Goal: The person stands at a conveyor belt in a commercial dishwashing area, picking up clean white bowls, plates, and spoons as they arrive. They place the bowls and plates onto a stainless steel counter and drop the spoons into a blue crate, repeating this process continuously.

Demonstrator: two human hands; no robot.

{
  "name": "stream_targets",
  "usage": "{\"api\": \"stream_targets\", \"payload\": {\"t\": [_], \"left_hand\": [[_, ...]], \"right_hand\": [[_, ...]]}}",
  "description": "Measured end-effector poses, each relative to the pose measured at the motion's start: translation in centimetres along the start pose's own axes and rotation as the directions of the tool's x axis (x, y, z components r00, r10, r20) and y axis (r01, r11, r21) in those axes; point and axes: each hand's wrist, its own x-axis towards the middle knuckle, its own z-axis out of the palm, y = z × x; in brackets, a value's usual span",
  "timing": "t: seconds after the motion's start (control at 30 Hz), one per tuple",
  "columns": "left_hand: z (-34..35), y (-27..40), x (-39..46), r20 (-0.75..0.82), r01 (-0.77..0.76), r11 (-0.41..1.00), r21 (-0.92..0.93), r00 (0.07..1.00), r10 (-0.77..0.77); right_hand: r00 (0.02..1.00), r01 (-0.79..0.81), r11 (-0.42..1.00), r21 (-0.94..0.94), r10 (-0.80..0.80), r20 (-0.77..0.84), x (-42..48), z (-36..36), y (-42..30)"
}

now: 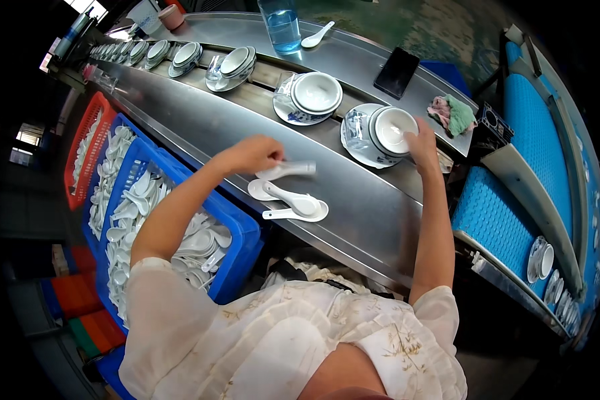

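My left hand (pixel 261 154) holds a white ceramic soup spoon (pixel 286 171) above the steel ledge; the spoon is blurred, so a second one under it cannot be ruled out. Just below lie several loose white spoons (pixel 295 201), partly overlapping. At the right, my right hand (pixel 423 145) grips the rim of the top white bowl (pixel 396 130), thumb over the edge. This bowl sits in a stack on a blue-patterned plate (pixel 358 110), with a clear glass tumbler (pixel 357 131) beside it. The fingers behind the bowl are hidden.
More table settings (pixel 317 93) line the conveyor (pixel 260 91). Blue baskets (pixel 240 235) full of spoons stand left. Behind are a water jug (pixel 282 30), a lone spoon (pixel 318 35), a phone (pixel 397 73) and cloths (pixel 451 115). A blue belt (pixel 495 210) carries dishes at right.
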Motion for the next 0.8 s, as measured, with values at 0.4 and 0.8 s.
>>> {"api": "stream_targets", "payload": {"t": [0.4, 0.8], "left_hand": [[-2.7, -5.6, 2.4, -0.351, 0.206, 0.893, -0.401, 0.866, -0.357], [4.3, 9.6, -1.1, 0.145, -0.323, 0.939, 0.118, 0.941, 0.305]], "right_hand": [[0.596, -0.248, 0.783, -0.570, -0.341, -0.727, -12.5, -28.7, 8.8], [0.423, -0.711, 0.696, 0.096, 0.533, -0.733, -19.3, -50.3, 27.5]]}}
